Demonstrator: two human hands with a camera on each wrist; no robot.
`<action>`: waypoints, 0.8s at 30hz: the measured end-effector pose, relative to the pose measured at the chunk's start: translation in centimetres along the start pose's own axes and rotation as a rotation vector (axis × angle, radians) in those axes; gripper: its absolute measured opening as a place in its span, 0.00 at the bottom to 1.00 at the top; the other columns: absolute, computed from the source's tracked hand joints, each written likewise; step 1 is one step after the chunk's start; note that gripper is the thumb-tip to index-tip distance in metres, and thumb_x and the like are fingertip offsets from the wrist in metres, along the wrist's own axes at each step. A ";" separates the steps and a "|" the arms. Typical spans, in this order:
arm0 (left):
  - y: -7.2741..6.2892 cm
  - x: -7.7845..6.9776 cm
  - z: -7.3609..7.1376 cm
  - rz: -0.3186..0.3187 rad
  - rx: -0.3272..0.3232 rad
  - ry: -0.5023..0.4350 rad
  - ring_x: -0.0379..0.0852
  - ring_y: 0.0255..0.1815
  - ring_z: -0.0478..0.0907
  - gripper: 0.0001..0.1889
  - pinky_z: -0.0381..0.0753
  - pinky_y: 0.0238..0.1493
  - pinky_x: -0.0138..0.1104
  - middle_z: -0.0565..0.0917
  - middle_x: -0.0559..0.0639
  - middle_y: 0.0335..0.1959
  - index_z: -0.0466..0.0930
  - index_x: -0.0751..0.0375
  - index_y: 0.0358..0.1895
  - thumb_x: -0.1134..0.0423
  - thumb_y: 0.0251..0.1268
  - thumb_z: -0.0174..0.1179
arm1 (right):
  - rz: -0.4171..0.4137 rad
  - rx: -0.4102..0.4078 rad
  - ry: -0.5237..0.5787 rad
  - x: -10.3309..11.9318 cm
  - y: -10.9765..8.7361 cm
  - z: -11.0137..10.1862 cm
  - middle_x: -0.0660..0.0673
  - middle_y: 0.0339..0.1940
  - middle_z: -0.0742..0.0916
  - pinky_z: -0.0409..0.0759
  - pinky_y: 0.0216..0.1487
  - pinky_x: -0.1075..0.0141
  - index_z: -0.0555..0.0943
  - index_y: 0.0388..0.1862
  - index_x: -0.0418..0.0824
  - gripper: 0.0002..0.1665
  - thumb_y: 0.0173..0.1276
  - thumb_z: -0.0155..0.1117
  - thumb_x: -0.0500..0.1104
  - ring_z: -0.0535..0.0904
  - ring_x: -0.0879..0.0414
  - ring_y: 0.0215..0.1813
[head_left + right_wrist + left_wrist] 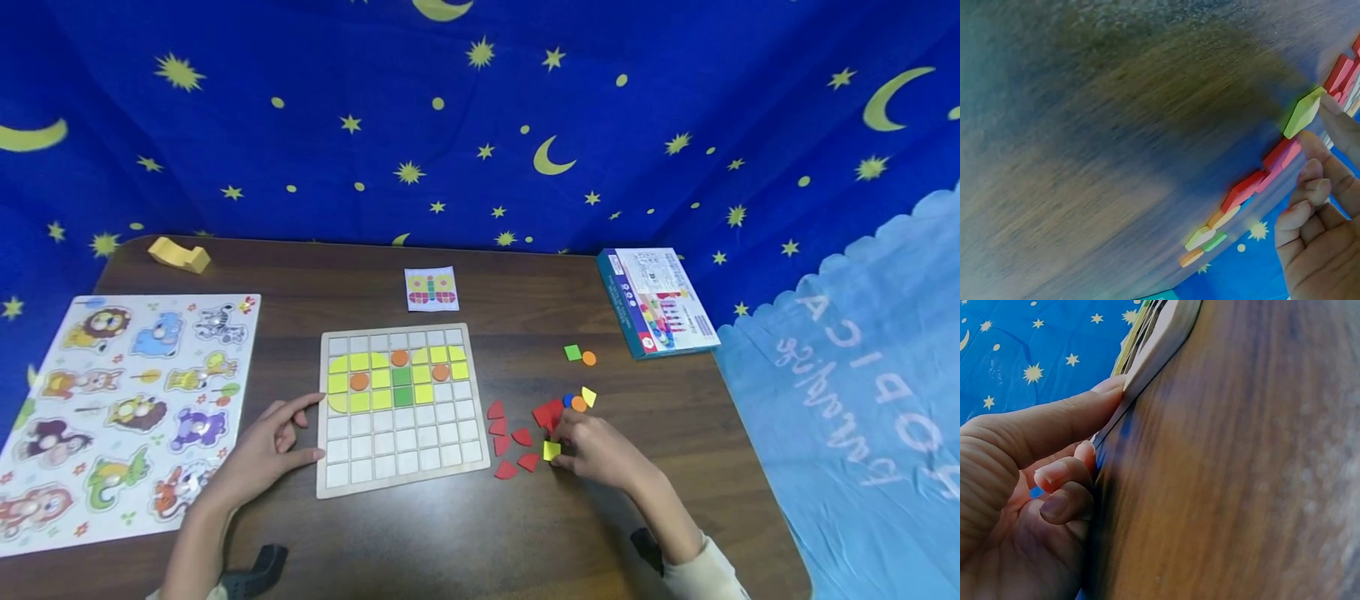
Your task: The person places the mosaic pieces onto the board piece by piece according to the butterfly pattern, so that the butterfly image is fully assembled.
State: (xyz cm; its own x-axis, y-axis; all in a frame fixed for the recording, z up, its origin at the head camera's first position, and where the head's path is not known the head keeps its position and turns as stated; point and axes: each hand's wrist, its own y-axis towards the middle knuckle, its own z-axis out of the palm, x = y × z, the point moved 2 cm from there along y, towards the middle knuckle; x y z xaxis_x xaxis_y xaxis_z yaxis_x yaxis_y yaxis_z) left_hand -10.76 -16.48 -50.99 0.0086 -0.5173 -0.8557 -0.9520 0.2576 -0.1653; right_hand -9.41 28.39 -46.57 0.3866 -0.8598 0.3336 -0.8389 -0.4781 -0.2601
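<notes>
A wooden grid board [405, 479] lies at the middle of the table, with yellow tiles, orange discs and two green squares set in its upper rows. My left hand [258, 454] rests at its left edge, thumb and index finger spread apart and touching the rim. In the left wrist view the thumb [1079, 415] presses the board's side [1157, 356], while other fingers curl loosely beneath. Right of the board, my right hand [600, 450] pinches a yellow square tile [552, 451] between thumb and finger. Red quarter-round pieces [522, 437] and red squares [546, 414] lie beside it.
Beyond the right hand are an orange disc [589, 358], a green square [573, 352] and a few other loose tiles. A butterfly pattern card [431, 289] lies behind the board. An animal puzzle [172, 417] covers the left side; a box [660, 300] sits at back right.
</notes>
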 end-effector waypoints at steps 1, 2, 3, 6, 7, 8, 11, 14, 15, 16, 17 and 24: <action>0.0 0.0 0.0 0.002 0.000 0.001 0.38 0.25 0.60 0.40 0.65 0.30 0.32 0.67 0.53 0.43 0.66 0.60 0.72 0.63 0.55 0.73 | 0.003 0.003 -0.009 0.0 0.0 0.1 0.50 0.38 0.83 0.80 0.39 0.66 0.87 0.39 0.37 0.14 0.55 0.78 0.41 0.76 0.63 0.35; 0.0 0.0 0.0 0.005 0.000 0.001 0.38 0.25 0.60 0.40 0.65 0.30 0.32 0.68 0.53 0.43 0.66 0.60 0.72 0.63 0.55 0.73 | 0.007 0.005 -0.016 0.1 0.0 0.1 0.49 0.38 0.83 0.80 0.39 0.66 0.87 0.39 0.38 0.14 0.55 0.78 0.41 0.77 0.63 0.35; 0.0 0.0 0.0 0.006 0.000 0.001 0.38 0.25 0.60 0.40 0.65 0.30 0.32 0.68 0.53 0.43 0.66 0.60 0.72 0.63 0.55 0.73 | 0.006 0.007 -0.027 0.1 0.1 0.2 0.49 0.38 0.83 0.80 0.39 0.66 0.87 0.39 0.38 0.14 0.55 0.78 0.41 0.77 0.63 0.35; -0.1 0.1 -0.1 0.006 -0.001 0.004 0.38 0.25 0.60 0.40 0.65 0.30 0.32 0.68 0.53 0.43 0.66 0.59 0.72 0.62 0.55 0.73 | 0.001 0.014 -0.052 0.3 0.2 0.3 0.49 0.39 0.83 0.81 0.39 0.66 0.87 0.39 0.37 0.14 0.55 0.78 0.41 0.77 0.62 0.35; -0.1 0.1 -0.1 0.007 -0.001 0.007 0.38 0.25 0.60 0.40 0.65 0.31 0.32 0.68 0.53 0.43 0.66 0.59 0.72 0.62 0.55 0.73 | -0.002 0.016 -0.059 0.4 0.2 0.3 0.48 0.39 0.83 0.81 0.39 0.66 0.87 0.40 0.37 0.14 0.55 0.78 0.41 0.77 0.62 0.35; -0.1 0.1 -0.1 0.006 -0.001 0.010 0.38 0.25 0.60 0.40 0.65 0.31 0.32 0.68 0.53 0.43 0.66 0.59 0.72 0.61 0.55 0.73 | -0.005 0.020 -0.064 0.5 0.3 0.2 0.48 0.39 0.83 0.81 0.39 0.66 0.88 0.40 0.37 0.14 0.55 0.78 0.41 0.77 0.62 0.34; -0.1 0.2 -0.1 0.001 0.000 0.016 0.38 0.25 0.60 0.40 0.65 0.31 0.32 0.68 0.52 0.43 0.66 0.59 0.72 0.61 0.56 0.72 | -0.011 0.030 -0.077 0.6 0.5 0.1 0.48 0.39 0.83 0.81 0.39 0.66 0.87 0.40 0.37 0.15 0.55 0.78 0.41 0.76 0.62 0.34; -0.1 0.1 -0.1 -0.003 0.006 0.016 0.38 0.25 0.60 0.39 0.64 0.32 0.32 0.68 0.52 0.43 0.65 0.60 0.72 0.62 0.57 0.72 | -0.021 0.040 -0.082 0.8 0.6 0.0 0.47 0.38 0.83 0.80 0.38 0.68 0.87 0.41 0.36 0.16 0.55 0.78 0.42 0.75 0.62 0.33; -0.1 0.1 -0.1 -0.006 0.007 0.016 0.38 0.25 0.60 0.39 0.64 0.32 0.32 0.68 0.52 0.43 0.65 0.60 0.72 0.62 0.57 0.72 | -0.029 0.037 -0.086 0.8 0.6 0.0 0.47 0.38 0.83 0.80 0.38 0.68 0.87 0.41 0.36 0.16 0.55 0.78 0.42 0.75 0.63 0.33; 0.0 0.1 -0.1 -0.007 0.009 0.017 0.39 0.25 0.60 0.39 0.64 0.32 0.32 0.68 0.52 0.43 0.65 0.60 0.72 0.62 0.57 0.72 | -0.037 0.031 -0.088 0.9 0.7 -0.1 0.47 0.38 0.83 0.79 0.37 0.69 0.87 0.41 0.36 0.16 0.55 0.78 0.42 0.74 0.63 0.32; 0.0 0.0 0.0 -0.008 0.010 0.016 0.39 0.26 0.60 0.39 0.64 0.32 0.32 0.68 0.52 0.43 0.65 0.60 0.72 0.62 0.56 0.72 | -0.047 0.020 -0.088 1.0 0.7 -0.1 0.47 0.38 0.82 0.79 0.36 0.69 0.87 0.41 0.36 0.16 0.55 0.78 0.42 0.74 0.63 0.32; 0.1 0.0 0.0 -0.012 0.004 0.016 0.38 0.26 0.61 0.40 0.65 0.31 0.32 0.68 0.52 0.43 0.66 0.60 0.72 0.63 0.55 0.73 | -0.135 -0.072 -0.105 2.3 2.3 -0.9 0.49 0.36 0.80 0.74 0.31 0.74 0.87 0.42 0.37 0.16 0.56 0.76 0.43 0.70 0.64 0.29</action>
State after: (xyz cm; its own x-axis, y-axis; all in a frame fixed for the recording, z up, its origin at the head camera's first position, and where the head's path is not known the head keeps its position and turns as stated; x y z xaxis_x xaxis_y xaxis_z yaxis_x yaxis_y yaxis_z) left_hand -10.84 -16.51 -51.01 0.0152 -0.5336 -0.8456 -0.9505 0.2548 -0.1779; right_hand -10.82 25.51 -45.60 0.5322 -0.8046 0.2636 -0.8007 -0.5795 -0.1522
